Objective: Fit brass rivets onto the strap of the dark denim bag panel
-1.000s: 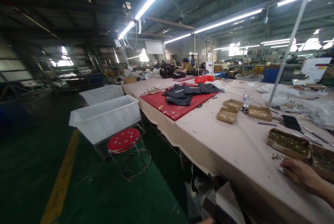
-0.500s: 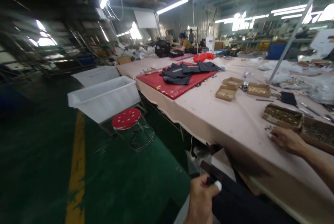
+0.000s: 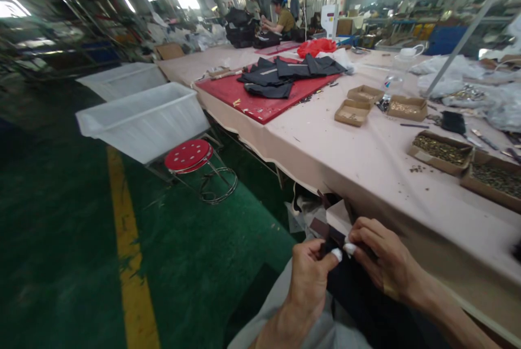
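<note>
Dark cloth [image 3: 358,294] hangs over my lap, its upper edge raised beside the table's front side. My left hand [image 3: 307,278] pinches that edge between thumb and fingers, with white wrapping on the thumb tip. Close by on the right, my right hand [image 3: 385,259] has its fingertips pressed together at the same edge; whatever lies between them is too small or hidden to make out. White wrapping covers a fingertip there too. Small loose metal pieces [image 3: 417,169] lie on the table, near a cardboard box of brassy metal parts [image 3: 442,151].
A second parts box [image 3: 494,178] adjoins it. Smaller cardboard trays [image 3: 352,113] stand farther back by a plastic jug [image 3: 396,75]. Dark cloth pieces [image 3: 280,75] lie on a red board [image 3: 260,110]. Left are a red stool [image 3: 189,154] and white bins [image 3: 142,121]. A person sits beyond.
My right hand has left the loose metal pieces on the table and come down left to the cloth edge beside my left hand. My left hand still holds the cloth. The view has tilted down.
</note>
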